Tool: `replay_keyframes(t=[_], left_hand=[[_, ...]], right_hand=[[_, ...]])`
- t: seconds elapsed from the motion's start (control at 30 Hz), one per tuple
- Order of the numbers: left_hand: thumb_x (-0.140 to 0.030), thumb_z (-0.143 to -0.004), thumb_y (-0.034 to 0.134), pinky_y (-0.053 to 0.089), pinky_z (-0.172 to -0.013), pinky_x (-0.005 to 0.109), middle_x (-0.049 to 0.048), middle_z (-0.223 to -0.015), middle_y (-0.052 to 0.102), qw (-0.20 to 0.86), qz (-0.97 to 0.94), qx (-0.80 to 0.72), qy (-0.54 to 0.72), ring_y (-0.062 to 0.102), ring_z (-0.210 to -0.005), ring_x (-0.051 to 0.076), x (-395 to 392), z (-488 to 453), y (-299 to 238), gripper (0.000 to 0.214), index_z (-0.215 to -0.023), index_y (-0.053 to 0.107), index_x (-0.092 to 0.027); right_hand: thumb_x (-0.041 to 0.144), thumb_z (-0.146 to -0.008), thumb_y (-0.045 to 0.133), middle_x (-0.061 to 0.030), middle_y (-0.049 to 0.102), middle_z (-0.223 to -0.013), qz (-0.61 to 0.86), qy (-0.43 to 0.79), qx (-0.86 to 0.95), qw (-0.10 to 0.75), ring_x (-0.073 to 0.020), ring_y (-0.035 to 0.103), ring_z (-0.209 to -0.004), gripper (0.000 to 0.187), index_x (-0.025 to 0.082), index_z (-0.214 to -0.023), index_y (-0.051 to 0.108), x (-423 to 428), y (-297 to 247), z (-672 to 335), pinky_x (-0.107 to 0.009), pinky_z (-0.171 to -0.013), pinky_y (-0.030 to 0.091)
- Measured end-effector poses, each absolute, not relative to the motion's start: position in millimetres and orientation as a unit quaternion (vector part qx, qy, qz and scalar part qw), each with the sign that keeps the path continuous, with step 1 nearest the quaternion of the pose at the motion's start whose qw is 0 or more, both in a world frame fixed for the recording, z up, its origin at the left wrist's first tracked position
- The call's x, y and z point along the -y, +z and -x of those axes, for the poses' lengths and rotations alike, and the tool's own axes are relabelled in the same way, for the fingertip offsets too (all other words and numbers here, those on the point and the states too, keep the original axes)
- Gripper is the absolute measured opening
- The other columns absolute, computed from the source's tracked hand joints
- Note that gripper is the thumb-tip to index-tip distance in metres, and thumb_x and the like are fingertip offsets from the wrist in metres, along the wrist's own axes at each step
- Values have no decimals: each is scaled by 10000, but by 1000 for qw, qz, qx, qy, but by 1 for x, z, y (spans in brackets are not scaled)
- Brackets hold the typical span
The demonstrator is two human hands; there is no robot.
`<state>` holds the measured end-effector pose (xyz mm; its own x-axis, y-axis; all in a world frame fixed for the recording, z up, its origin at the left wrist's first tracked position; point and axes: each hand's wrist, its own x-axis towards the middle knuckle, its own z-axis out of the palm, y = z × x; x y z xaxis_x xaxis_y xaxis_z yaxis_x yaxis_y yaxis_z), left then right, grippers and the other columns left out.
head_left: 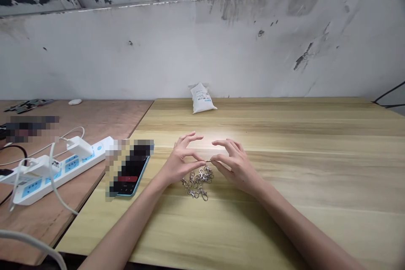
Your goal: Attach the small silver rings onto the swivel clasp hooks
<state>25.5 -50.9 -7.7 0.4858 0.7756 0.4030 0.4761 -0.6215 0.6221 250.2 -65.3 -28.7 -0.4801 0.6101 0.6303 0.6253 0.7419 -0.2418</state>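
My left hand (pixel 182 159) and my right hand (pixel 234 163) meet fingertip to fingertip above the wooden table. Between them they pinch one small metal clasp (pixel 208 161), seen edge-on and mostly covered by the fingers. Thumb and index finger do the gripping on each side, while the other fingers are raised. Just below, a loose pile of silver lobster clasps (pixel 196 182) with rings lies on the tabletop. A smartphone (pixel 134 173) with a light blue edge rests to the left of my left hand, partly blurred out.
A white labelled packet (pixel 202 99) stands near the wall. On the brown table at left lies a white power strip (pixel 68 168) with chargers and cables. A small white object (pixel 75 102) sits farther back. The light wooden tabletop (pixel 316 168) extends to the right.
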Motion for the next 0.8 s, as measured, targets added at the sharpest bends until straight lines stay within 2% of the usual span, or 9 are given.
replay_keyframes(t=[0.17,0.33,0.4,0.5,0.63,0.7,0.8], left_hand=[[-302,-805,732,242,-1167,517,22,-1376,553,338,-765,-396,380,352,-1397,250,48,-28,-11,104,-730,716,-232],[-352,-834,694,306,-1131,510,72,-1363,557,438,-686,-419,402,455,-1325,269,47,-38,-21,157,-776,697,-206],[-342,-866,657,302,-1136,495,60,-1370,550,416,-718,-404,385,429,-1343,258,49,-39,-21,150,-797,685,-212],[-309,-885,633,289,-1142,481,39,-1358,555,311,-797,-387,344,369,-1374,247,53,-40,-19,115,-824,687,-229],[-281,-864,661,311,-1113,499,39,-1326,574,192,-843,-384,325,375,-1351,270,55,-37,-14,69,-830,709,-244],[-263,-854,673,314,-1110,503,33,-1327,575,187,-846,-378,328,371,-1354,274,55,-34,-10,66,-807,714,-244],[-270,-851,681,297,-1128,511,26,-1360,554,253,-818,-376,353,365,-1373,265,54,-30,-5,84,-780,715,-241]], right_hand=[[182,-934,547,-93,568,-1223,365,-17,848,383,-232,546,-1112,129,238,-925,663,64,-29,-251,-454,-982,392],[149,-928,539,-108,590,-1186,370,-62,826,421,-225,579,-1070,146,227,-934,662,67,-26,-251,-468,-998,386],[145,-923,543,-111,590,-1185,375,-71,818,430,-230,579,-1071,138,224,-932,656,69,-26,-251,-467,-989,391],[168,-922,552,-122,578,-1199,385,-57,822,416,-250,565,-1092,106,215,-928,646,70,-27,-251,-455,-952,407],[177,-937,524,-128,556,-1227,385,-29,837,389,-258,546,-1130,117,218,-946,633,70,-29,-251,-457,-952,402],[178,-944,511,-129,547,-1235,382,-14,841,383,-257,536,-1155,127,222,-956,630,70,-29,-252,-450,-953,406],[186,-949,508,-121,549,-1234,378,0,842,385,-250,538,-1160,134,231,-967,633,71,-29,-250,-438,-943,422]])
